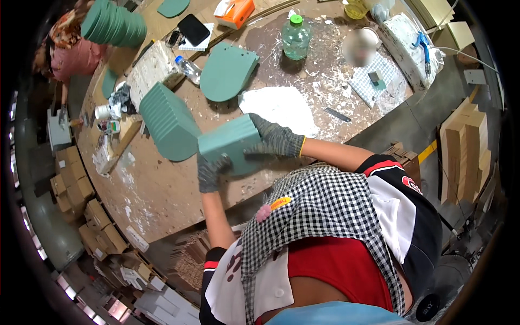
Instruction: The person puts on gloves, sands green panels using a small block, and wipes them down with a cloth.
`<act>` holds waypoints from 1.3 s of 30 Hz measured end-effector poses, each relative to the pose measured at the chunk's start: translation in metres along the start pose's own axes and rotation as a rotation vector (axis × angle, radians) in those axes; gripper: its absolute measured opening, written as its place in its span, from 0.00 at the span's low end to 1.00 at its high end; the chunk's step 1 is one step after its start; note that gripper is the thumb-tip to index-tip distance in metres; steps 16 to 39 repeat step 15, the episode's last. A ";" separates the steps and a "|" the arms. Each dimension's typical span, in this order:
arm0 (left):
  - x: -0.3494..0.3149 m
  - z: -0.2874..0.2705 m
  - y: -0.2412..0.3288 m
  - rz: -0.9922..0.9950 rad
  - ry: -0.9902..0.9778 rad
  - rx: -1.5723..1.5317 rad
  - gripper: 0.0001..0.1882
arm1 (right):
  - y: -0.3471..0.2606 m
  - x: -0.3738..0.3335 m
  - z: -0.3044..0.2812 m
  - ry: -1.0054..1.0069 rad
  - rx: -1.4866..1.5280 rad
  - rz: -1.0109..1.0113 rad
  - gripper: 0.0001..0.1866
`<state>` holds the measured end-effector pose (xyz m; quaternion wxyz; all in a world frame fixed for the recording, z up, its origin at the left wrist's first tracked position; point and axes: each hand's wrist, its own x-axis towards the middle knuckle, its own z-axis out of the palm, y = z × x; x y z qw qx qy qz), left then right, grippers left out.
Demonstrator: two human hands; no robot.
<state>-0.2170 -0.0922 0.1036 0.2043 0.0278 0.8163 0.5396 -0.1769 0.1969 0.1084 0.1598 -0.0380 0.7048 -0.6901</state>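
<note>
Both my hands wear dark grey knit gloves. Between them, at the table's near side, is a tilted green block-like piece (230, 138) with a smooth face; whether it is one board or several together I cannot tell. My left hand (211, 170) grips its lower left corner. At its right end, my right hand (276, 138) holds it with the fingers bent over the side. Just left of it lies a stack of green round-ended boards (170, 122), their edges making ridges. Farther back rests a single green round-ended board (227, 73) with small holes along its straight edge.
White paper (281, 105) lies beyond my right hand. A green-capped jar (296, 40), a small bottle (188, 69), a phone (194, 30) and an orange box (234, 12) stand or lie farther back. Another person (78, 57) is beside a tall green stack (112, 24) at far left.
</note>
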 end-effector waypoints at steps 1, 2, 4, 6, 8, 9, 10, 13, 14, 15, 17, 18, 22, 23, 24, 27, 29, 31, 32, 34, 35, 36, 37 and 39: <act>0.024 -0.006 0.027 -0.152 -0.103 -0.149 0.36 | -0.007 0.007 -0.007 0.010 0.009 -0.001 0.47; 0.048 -0.006 0.060 -0.158 -0.111 -0.104 0.33 | -0.022 0.014 -0.015 0.071 0.059 0.102 0.48; 0.097 -0.002 0.117 -0.184 -0.128 -0.099 0.29 | -0.053 0.030 -0.036 0.157 0.124 0.205 0.51; 0.146 -0.005 0.142 -0.204 -0.134 -0.120 0.28 | -0.052 0.052 -0.043 0.181 0.198 0.186 0.52; 0.201 -0.005 0.157 -0.120 -0.281 0.335 0.27 | -0.031 0.075 -0.047 0.226 0.370 0.140 0.56; 0.223 -0.002 0.160 -0.120 -0.295 0.352 0.27 | -0.025 0.084 -0.050 0.241 0.387 0.137 0.56; 0.243 0.002 0.158 -0.173 -0.336 0.334 0.26 | -0.019 0.092 -0.052 0.322 0.339 0.108 0.57; 0.293 0.007 0.132 -0.296 -0.408 0.292 0.30 | -0.003 0.106 -0.063 0.415 0.313 0.110 0.58; 0.306 0.003 0.120 -0.275 -0.394 0.367 0.34 | -0.001 0.106 -0.067 0.419 0.206 0.101 0.58; 0.317 0.007 0.114 -0.255 -0.394 0.436 0.39 | 0.000 0.099 -0.076 0.428 0.095 0.104 0.58; 0.317 0.007 0.114 -0.255 -0.394 0.436 0.39 | 0.000 0.099 -0.076 0.428 0.095 0.104 0.58; 0.317 0.007 0.114 -0.255 -0.394 0.436 0.39 | 0.000 0.099 -0.076 0.428 0.095 0.104 0.58; 0.317 0.007 0.114 -0.255 -0.394 0.436 0.39 | 0.000 0.099 -0.076 0.428 0.095 0.104 0.58; 0.317 0.007 0.114 -0.255 -0.394 0.436 0.39 | 0.000 0.099 -0.076 0.428 0.095 0.104 0.58; 0.317 0.007 0.114 -0.255 -0.394 0.436 0.39 | 0.000 0.099 -0.076 0.428 0.095 0.104 0.58; 0.317 0.007 0.114 -0.255 -0.394 0.436 0.39 | 0.000 0.099 -0.076 0.428 0.095 0.104 0.58; 0.317 0.007 0.114 -0.255 -0.394 0.436 0.39 | 0.000 0.099 -0.076 0.428 0.095 0.104 0.58; 0.317 0.007 0.114 -0.255 -0.394 0.436 0.39 | 0.000 0.099 -0.076 0.428 0.095 0.104 0.58; 0.317 0.007 0.114 -0.255 -0.394 0.436 0.39 | 0.000 0.099 -0.076 0.428 0.095 0.104 0.58; 0.317 0.007 0.114 -0.255 -0.394 0.436 0.39 | 0.000 0.099 -0.076 0.428 0.095 0.104 0.58; 0.317 0.007 0.114 -0.255 -0.394 0.436 0.39 | 0.000 0.099 -0.076 0.428 0.095 0.104 0.58; 0.317 0.007 0.114 -0.255 -0.394 0.436 0.39 | 0.000 0.099 -0.076 0.428 0.095 0.104 0.58; 0.317 0.007 0.114 -0.255 -0.394 0.436 0.39 | 0.000 0.099 -0.076 0.428 0.095 0.104 0.58; 0.317 0.007 0.114 -0.255 -0.394 0.436 0.39 | 0.000 0.099 -0.076 0.428 0.095 0.104 0.58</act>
